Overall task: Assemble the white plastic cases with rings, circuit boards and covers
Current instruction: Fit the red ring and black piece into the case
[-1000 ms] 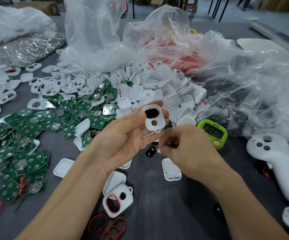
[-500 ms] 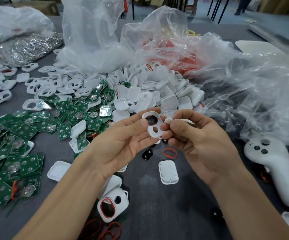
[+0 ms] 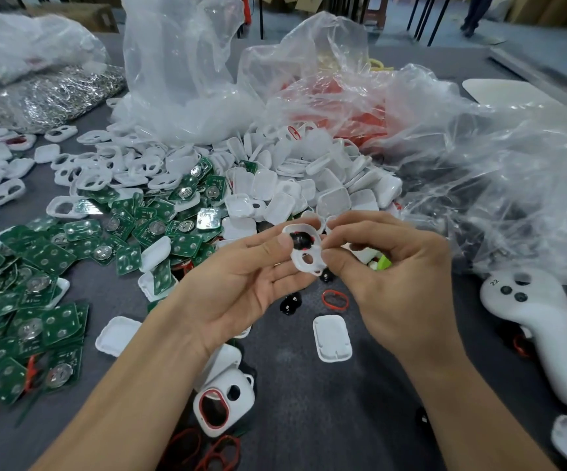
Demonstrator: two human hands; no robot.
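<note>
**White case pinched between both hands over the tabletop**

We see the white case [image 3: 304, 258] held up in the middle of the view, above the grey tabletop [image 3: 343, 419]. Its larger opening is filled by a black piece [image 3: 299, 240] edged with red, and its smaller hole is empty. The left hand [image 3: 241, 290] grips the case from the left, thumb on its face and fingers curled underneath. The right hand [image 3: 397, 270] has its fingers curled, with thumb and forefinger pinching the case's right edge.

Just below the hands on the tabletop lie a loose red ring [image 3: 335, 299], two black pieces [image 3: 290, 302] and a single white cover [image 3: 331, 338]. Nearer us is another case fitted with a red ring [image 3: 222, 404]. To the left spreads a heap of green circuit boards [image 3: 54, 283], and behind the hands a pile of white covers [image 3: 309, 188]. Clear plastic bags [image 3: 479, 158] are crumpled beyond, and a white controller [image 3: 543, 338] lies at right.
</note>
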